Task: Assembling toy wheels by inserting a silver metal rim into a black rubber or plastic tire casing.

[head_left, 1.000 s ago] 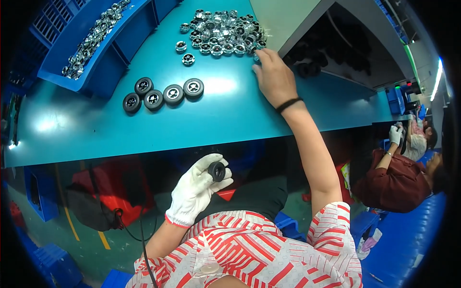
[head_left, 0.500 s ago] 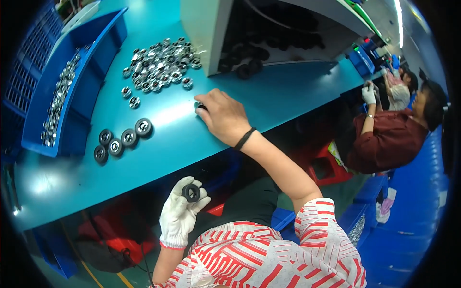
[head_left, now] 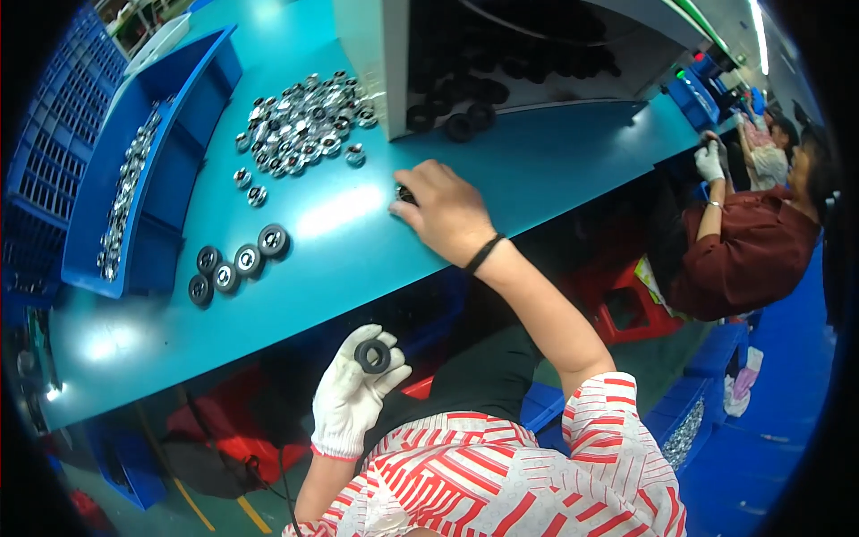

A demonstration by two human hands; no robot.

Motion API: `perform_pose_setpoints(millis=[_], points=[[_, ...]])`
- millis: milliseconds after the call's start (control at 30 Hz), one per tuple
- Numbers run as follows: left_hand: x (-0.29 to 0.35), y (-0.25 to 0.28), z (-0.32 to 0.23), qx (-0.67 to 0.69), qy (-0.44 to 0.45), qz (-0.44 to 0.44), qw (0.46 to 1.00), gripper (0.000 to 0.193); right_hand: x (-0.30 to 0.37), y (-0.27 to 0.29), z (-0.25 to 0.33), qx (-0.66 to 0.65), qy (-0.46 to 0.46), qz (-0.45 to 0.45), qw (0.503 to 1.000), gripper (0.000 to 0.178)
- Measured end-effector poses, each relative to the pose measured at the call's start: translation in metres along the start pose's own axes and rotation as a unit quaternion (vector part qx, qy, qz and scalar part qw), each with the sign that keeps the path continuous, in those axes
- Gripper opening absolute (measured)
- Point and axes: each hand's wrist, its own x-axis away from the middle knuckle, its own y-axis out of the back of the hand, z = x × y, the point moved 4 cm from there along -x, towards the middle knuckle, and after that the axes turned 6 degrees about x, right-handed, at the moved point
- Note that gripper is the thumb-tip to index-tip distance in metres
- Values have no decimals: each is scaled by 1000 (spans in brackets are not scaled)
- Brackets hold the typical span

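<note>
My left hand (head_left: pixel 347 403), in a white knit glove, holds a black rubber tyre (head_left: pixel 372 356) by its edge, in front of the table edge. Its hole faces up toward me. My right hand (head_left: pixel 440 208) is bare, with a black band at the wrist. It rests low over the table, thumb and fingers closed around a small dark round piece (head_left: pixel 404 194), mostly hidden by the fingers. Left of it lie several shiny metal wheel hubs (head_left: pixel 300 125) in a heap, with a few loose ones beside. Closer to me are several black-tyred wheels (head_left: pixel 248 260) in a cluster.
A long blue bin (head_left: pixel 170 210) of metal hubs stands on the left of the teal table (head_left: pixel 331 259). Behind my right hand is an open-fronted pale box (head_left: pixel 398 80) with black tyres (head_left: pixel 460 127) inside. A co-worker in a dark red shirt (head_left: pixel 747 255) sits at the right.
The whole view has shifted slightly. My right hand has slid a little to the right along the table, still gripping the dark piece. My left hand keeps holding the tyre.
</note>
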Motion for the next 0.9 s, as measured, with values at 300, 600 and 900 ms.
perform_pose_setpoints(millis=[300, 600, 900], points=[[-2, 5, -8, 44, -5, 12, 999, 52, 61, 22, 65, -415, -116, 167, 887, 29], [7, 17, -5, 4, -19, -25, 999, 50, 93, 0, 90, -399, -94, 204, 889, 32], [12, 24, -8, 24, -13, -7, 1000, 51, 102, 0, 88, -411, -117, 174, 887, 30]])
